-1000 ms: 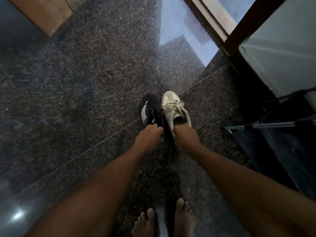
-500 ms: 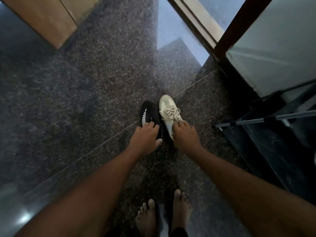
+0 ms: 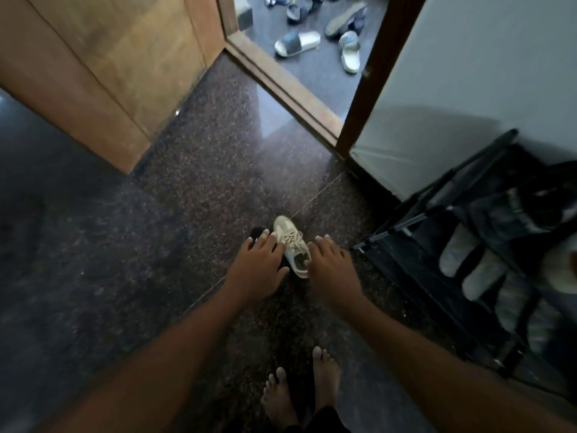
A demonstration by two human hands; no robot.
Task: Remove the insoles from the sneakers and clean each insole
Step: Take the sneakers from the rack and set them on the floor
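I am standing barefoot, bending over two sneakers that are sitting side by side on the dark speckled stone floor (image 3: 125, 276). The black knit sneaker (image 3: 258, 232) is lying mostly hidden under my left hand (image 3: 257, 267). The cream lace-up sneaker (image 3: 290, 242) is sitting against it on the right.

My left hand is spreading flat, fingers straight, across the black one. My right hand (image 3: 332, 267) is hovering wide and gripping nothing, just beside the cream sneaker's heel opening. I cannot tell whether it is touching.

No insole is showing, so I am judging this as the very start. Next I am needing one hand to steady a shoe while the other's fingers are reaching into the collar to peel the insole up. The laces are looking tied, so the opening is tight.

Open floor is stretching left and ahead. A black metal shoe rack (image 3: 406, 226) is standing near on my right, and a brown wooden door (image 3: 103, 73) is well apart ahead.
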